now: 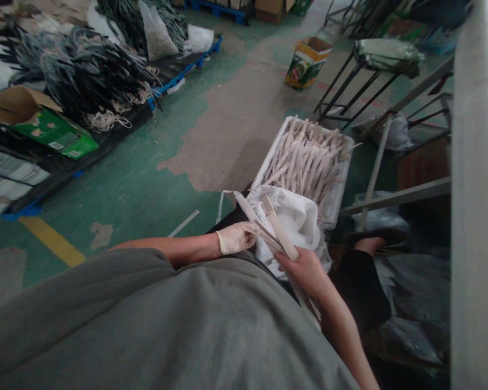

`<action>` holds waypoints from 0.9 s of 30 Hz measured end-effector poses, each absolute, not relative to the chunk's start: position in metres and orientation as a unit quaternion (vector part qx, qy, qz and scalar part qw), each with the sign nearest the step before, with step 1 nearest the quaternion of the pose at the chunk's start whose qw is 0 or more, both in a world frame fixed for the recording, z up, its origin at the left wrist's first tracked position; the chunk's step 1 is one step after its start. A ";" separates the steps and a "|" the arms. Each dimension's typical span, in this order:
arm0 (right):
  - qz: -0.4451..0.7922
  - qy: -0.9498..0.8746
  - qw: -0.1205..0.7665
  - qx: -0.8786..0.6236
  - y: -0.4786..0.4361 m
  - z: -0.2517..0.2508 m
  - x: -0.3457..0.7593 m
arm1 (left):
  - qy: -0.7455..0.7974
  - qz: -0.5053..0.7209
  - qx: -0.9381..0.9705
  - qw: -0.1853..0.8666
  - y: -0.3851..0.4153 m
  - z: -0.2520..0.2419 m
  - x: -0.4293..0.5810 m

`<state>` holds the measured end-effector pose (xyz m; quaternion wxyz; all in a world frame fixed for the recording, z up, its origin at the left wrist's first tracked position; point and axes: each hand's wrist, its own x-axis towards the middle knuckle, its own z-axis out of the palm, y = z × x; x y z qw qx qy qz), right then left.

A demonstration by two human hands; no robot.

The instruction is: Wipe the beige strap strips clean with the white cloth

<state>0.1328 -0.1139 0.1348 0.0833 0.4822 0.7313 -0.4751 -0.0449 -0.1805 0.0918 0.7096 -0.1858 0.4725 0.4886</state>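
While the right hand [305, 269] is closed around one bundle of pale flat strips [282, 231] — too overlapped to count — the one gloved left hand [236, 238] curls against them; whether it grips cannot be told. The bundle lies above one white sack [303, 208] at the lap. Beyond stand one white tray [339, 203] with numerous similar strips [303, 157], then one yellow-and-green carton [305, 64].
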 end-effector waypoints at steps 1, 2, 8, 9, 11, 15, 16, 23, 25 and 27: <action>-0.468 0.734 0.083 0.485 -0.114 0.136 0.134 | 0.467 0.483 -0.181 0.719 -0.181 0.092 -0.044; -0.455 0.737 0.082 0.493 -0.114 0.136 0.134 | 0.459 0.476 -0.170 0.731 -0.182 0.091 -0.042; -0.430 0.746 0.083 0.502 -0.117 0.135 0.127 | 0.465 0.490 -0.149 0.722 -0.180 0.084 -0.045; -0.441 0.744 0.084 0.495 -0.117 0.136 0.130 | 0.466 0.495 -0.154 0.717 -0.180 0.083 -0.048; -0.460 0.738 0.081 0.487 -0.118 0.140 0.136 | 0.463 0.492 -0.155 0.720 -0.179 0.081 -0.050; -0.433 0.741 0.051 0.511 -0.117 0.141 0.131 | 0.449 0.464 -0.106 0.756 -0.181 0.079 -0.040; -0.426 0.742 0.046 0.516 -0.117 0.140 0.128 | 0.449 0.461 -0.095 0.759 -0.180 0.079 -0.037; -0.458 0.735 0.062 0.497 -0.121 0.144 0.150 | 0.471 0.477 -0.108 0.734 -0.175 0.082 -0.046; -0.447 0.732 0.049 0.512 -0.122 0.145 0.149 | 0.456 0.454 -0.086 0.761 -0.178 0.082 -0.039; -0.438 0.726 0.039 0.529 -0.121 0.144 0.141 | 0.446 0.439 -0.067 0.777 -0.178 0.083 -0.031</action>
